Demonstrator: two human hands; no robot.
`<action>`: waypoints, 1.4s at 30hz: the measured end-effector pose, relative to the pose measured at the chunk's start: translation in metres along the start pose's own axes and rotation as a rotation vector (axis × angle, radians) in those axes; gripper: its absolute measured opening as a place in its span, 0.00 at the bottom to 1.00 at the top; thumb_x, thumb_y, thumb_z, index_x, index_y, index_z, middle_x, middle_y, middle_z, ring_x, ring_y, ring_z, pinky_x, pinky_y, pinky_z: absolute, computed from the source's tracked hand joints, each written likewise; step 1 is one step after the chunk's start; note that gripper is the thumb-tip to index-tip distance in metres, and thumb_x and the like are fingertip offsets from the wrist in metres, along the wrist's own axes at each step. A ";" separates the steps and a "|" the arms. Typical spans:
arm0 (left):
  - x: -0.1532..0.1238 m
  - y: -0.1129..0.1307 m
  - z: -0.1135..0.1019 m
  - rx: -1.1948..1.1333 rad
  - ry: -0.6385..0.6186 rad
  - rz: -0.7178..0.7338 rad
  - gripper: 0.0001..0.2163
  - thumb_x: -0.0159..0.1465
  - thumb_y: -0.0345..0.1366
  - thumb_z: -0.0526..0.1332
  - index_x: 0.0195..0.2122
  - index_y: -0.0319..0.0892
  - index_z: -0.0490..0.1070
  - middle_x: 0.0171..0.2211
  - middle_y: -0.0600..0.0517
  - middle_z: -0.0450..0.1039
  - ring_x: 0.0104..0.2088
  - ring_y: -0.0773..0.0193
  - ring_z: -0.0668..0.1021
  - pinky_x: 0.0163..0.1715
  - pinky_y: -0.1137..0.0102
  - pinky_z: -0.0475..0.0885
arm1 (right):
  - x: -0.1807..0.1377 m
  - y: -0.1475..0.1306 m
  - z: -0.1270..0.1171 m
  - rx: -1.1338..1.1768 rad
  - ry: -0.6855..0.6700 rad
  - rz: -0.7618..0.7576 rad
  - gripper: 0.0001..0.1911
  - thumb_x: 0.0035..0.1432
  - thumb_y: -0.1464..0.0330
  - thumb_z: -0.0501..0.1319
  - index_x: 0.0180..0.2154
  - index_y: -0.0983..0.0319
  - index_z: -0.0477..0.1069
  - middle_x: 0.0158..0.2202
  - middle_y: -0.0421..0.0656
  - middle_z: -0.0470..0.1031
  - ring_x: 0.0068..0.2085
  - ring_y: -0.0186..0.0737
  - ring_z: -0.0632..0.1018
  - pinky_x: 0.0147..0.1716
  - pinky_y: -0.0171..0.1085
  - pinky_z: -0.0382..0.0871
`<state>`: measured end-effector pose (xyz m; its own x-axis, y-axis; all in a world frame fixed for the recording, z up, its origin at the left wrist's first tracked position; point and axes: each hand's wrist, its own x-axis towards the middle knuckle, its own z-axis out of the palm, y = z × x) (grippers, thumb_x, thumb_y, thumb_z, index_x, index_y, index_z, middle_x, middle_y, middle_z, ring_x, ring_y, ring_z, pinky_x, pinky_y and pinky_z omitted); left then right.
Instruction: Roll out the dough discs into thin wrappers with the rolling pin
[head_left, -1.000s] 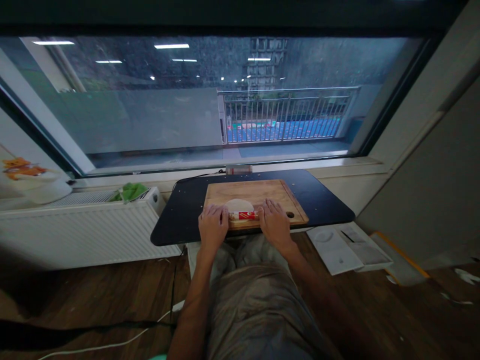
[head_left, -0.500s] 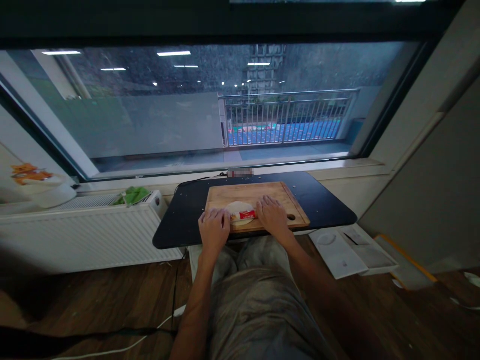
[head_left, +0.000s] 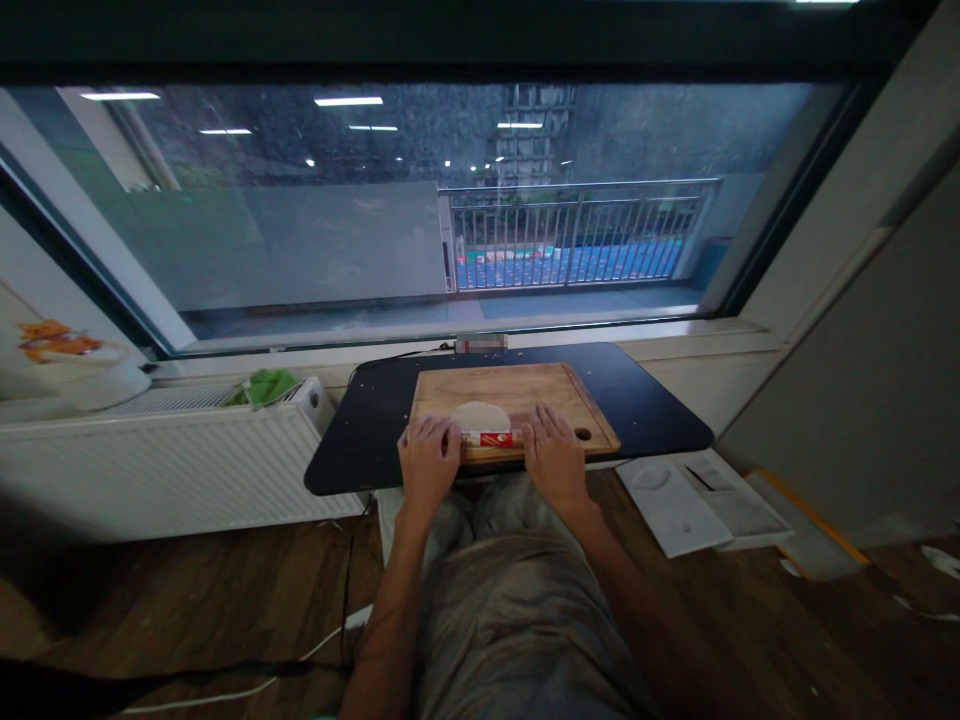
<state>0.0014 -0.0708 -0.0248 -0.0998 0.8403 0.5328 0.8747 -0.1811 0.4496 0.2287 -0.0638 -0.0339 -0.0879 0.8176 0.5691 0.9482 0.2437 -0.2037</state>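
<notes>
A wooden cutting board [head_left: 559, 392] lies on a small black table [head_left: 645, 405]. On it sits a flat round of pale dough [head_left: 480, 415]. Across the dough's near edge lies a rolling pin with a red and white wrapper [head_left: 491, 439]. My left hand [head_left: 429, 460] presses on the pin's left end, fingers laid flat over it. On the pin's right end rests my right hand [head_left: 553, 458], its fingers stretched forward. Both ends of the pin are hidden under my hands.
A white radiator [head_left: 161, 465] stands left of the table with a green cloth [head_left: 264, 388] on top. White papers or boxes [head_left: 694, 500] lie on the wooden floor at the right. A large window runs behind the table. Cables cross the floor at the lower left.
The pin rolled forward and tilted over the dough half a second ago, then came back toward me and lies level at the dough's near edge. Both hands moved with it.
</notes>
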 end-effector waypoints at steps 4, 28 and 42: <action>-0.004 0.000 -0.001 -0.017 0.010 -0.012 0.14 0.79 0.41 0.57 0.50 0.49 0.84 0.57 0.48 0.86 0.67 0.49 0.78 0.70 0.50 0.67 | -0.006 0.002 0.001 0.013 0.024 -0.004 0.30 0.81 0.65 0.45 0.69 0.71 0.74 0.71 0.60 0.76 0.74 0.55 0.73 0.74 0.54 0.63; -0.008 -0.006 0.007 -0.107 0.069 0.029 0.16 0.79 0.41 0.55 0.48 0.47 0.84 0.53 0.45 0.87 0.63 0.45 0.79 0.70 0.47 0.69 | -0.011 0.000 -0.001 0.061 0.001 0.024 0.30 0.81 0.65 0.45 0.70 0.68 0.74 0.71 0.60 0.76 0.75 0.54 0.71 0.78 0.62 0.53; 0.018 0.007 0.000 0.073 -0.094 -0.045 0.16 0.80 0.42 0.55 0.54 0.49 0.84 0.61 0.47 0.84 0.71 0.43 0.72 0.69 0.45 0.67 | 0.013 -0.001 0.002 0.012 -0.020 0.014 0.29 0.82 0.65 0.44 0.65 0.67 0.79 0.67 0.59 0.79 0.72 0.57 0.74 0.75 0.62 0.56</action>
<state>0.0055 -0.0573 -0.0119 -0.0979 0.8918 0.4417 0.9030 -0.1070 0.4161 0.2266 -0.0527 -0.0278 -0.0809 0.8314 0.5497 0.9458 0.2382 -0.2210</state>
